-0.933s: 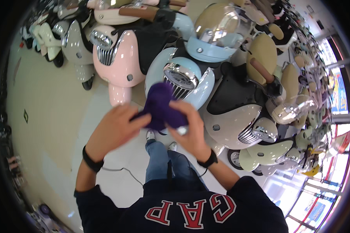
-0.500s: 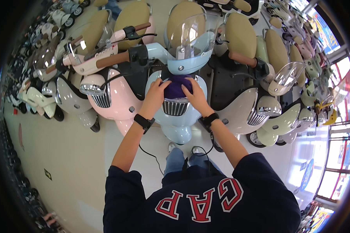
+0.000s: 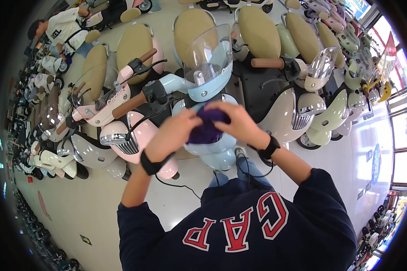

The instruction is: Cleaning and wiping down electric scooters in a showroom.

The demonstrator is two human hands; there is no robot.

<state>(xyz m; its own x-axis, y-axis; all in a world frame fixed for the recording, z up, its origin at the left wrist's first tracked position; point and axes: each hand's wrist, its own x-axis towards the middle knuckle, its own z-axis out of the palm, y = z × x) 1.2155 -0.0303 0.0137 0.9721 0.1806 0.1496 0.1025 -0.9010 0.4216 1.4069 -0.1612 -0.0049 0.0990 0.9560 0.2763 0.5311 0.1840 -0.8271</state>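
Observation:
A dark purple cloth (image 3: pixel 207 127) is bunched between my hands, in front of the light blue scooter (image 3: pixel 219 160). My left hand (image 3: pixel 178 135) grips the cloth's left side, blurred by motion. From the right, my right hand (image 3: pixel 239 124) curls its fingers over the top and right of it. Both hands appear raised off the scooter's front, and they hide much of it. Above them stand its clear windshield (image 3: pixel 208 61) and a brown handlebar grip (image 3: pixel 130 105). Each wrist wears a black band, with a black cable hanging by it.
A pink scooter (image 3: pixel 138 121) stands close on the left, and a beige scooter (image 3: pixel 278 115) close on the right. Further scooters line both sides. A person in a white shirt (image 3: pixel 65 27) bends among scooters at the far left. Pale floor (image 3: pixel 108 221) lies around me.
My hands have lifted the purple cloth from the blue scooter's front and drawn it closer. My view has shifted, bringing a person into sight at the far left.

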